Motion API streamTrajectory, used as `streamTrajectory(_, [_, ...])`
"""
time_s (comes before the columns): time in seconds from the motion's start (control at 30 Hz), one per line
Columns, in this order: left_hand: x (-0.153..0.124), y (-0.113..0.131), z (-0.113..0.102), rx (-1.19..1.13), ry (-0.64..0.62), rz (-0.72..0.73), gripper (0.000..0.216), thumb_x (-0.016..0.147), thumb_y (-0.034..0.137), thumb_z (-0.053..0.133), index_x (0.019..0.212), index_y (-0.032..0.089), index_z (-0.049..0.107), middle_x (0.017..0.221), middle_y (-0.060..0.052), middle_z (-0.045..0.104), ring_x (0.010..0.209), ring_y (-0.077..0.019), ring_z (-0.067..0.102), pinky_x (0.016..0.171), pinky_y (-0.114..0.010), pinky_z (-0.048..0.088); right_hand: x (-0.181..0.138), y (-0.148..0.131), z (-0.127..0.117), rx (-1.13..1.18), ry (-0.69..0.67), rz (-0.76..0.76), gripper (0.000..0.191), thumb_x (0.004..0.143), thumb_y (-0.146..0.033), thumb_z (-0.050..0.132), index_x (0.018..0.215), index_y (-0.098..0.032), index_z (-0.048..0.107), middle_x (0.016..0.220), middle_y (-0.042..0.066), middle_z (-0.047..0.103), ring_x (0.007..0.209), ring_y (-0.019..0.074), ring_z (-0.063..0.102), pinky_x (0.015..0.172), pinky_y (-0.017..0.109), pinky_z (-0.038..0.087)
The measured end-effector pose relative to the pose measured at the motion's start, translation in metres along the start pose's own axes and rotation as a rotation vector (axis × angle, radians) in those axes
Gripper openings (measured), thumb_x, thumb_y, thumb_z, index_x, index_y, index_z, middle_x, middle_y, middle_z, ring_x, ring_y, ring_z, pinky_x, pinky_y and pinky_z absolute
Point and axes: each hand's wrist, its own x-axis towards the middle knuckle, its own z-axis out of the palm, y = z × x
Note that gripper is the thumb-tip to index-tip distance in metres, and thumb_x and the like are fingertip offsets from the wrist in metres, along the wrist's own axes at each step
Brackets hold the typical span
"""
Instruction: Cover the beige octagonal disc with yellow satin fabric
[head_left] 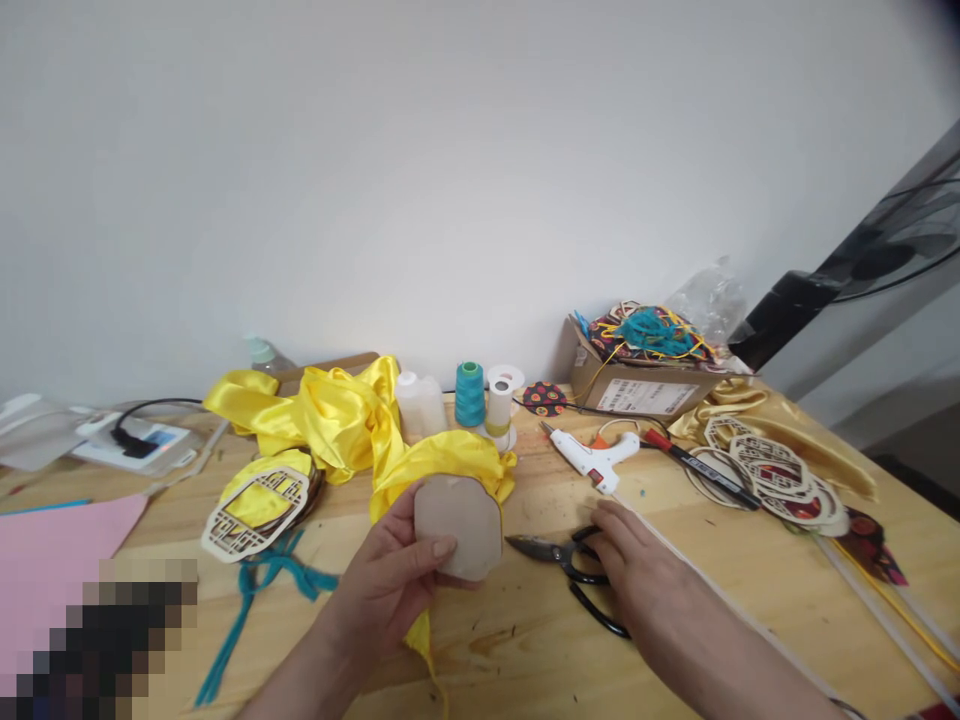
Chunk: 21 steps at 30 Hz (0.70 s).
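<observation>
My left hand (409, 555) is closed on a grey-beige card panel (459, 525) with notched corners, thumb across its front. Yellow satin fabric (442, 455) bunches behind the panel, and a strip of it hangs below. At the right, my right hand (634, 565) has its fingers curled over the black handles of a pair of scissors (559, 555). Their dark blades point left towards the panel without touching it. Part of the handles is hidden under my fingers.
Behind stand a teal thread cone (470, 395), a white bottle (420, 405) and a cardboard box (637, 385) of scraps. A glue gun (592, 455), a marker (705, 470) and wooden frames (772, 470) lie right; an openwork frame (217, 530) and teal cord (244, 585) lie left.
</observation>
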Motion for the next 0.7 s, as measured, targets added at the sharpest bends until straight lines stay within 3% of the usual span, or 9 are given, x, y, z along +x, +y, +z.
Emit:
streamTrajectory(0.2, [0.000,0.000,0.002,0.038,0.013,0.010,0.042,0.068,0.011,0.070,0.108,0.023,0.060,0.088,-0.004,0.071,0.071,-0.0172,0.067,0.056,-0.026,0.057,-0.008,-0.004,-0.010,0.169,-0.135,0.190,0.040,0.067,0.002,0.045,0.099,-0.016,0.060,0.097,0.011,0.062,0.086,0.0233,0.060,0.076,0.036,0.049])
streamTrajectory(0.4, [0.001,-0.002,0.001,0.054,0.035,0.015,0.042,0.067,0.011,0.072,0.106,0.022,0.059,0.088,-0.004,0.071,0.072,-0.0193,0.068,0.057,-0.028,0.057,-0.013,0.003,-0.007,0.472,-0.033,0.251,0.007,0.078,-0.017,0.048,0.072,-0.020,0.046,0.070,-0.001,0.055,0.063,0.0143,0.049,0.055,0.025,0.036])
streamTrajectory(0.57, [0.003,-0.007,0.000,0.113,0.054,-0.018,0.044,0.064,0.013,0.076,0.104,0.021,0.060,0.087,-0.005,0.072,0.077,-0.0225,0.068,0.061,-0.033,0.058,-0.008,0.006,-0.027,0.842,-0.087,0.204,0.019,0.075,-0.032,0.058,0.073,-0.020,0.042,0.068,-0.003,0.043,0.063,0.0126,0.039,0.056,0.024,0.034])
streamTrajectory(0.7, [0.002,-0.012,-0.003,0.181,-0.011,-0.046,0.040,0.067,0.014,0.074,0.104,0.022,0.062,0.089,-0.004,0.072,0.079,-0.0206,0.068,0.067,-0.032,0.057,-0.001,0.004,-0.054,0.935,-0.157,0.154,0.017,0.067,-0.031,0.059,0.075,-0.018,0.050,0.070,-0.001,0.045,0.067,0.0154,0.041,0.059,0.025,0.035])
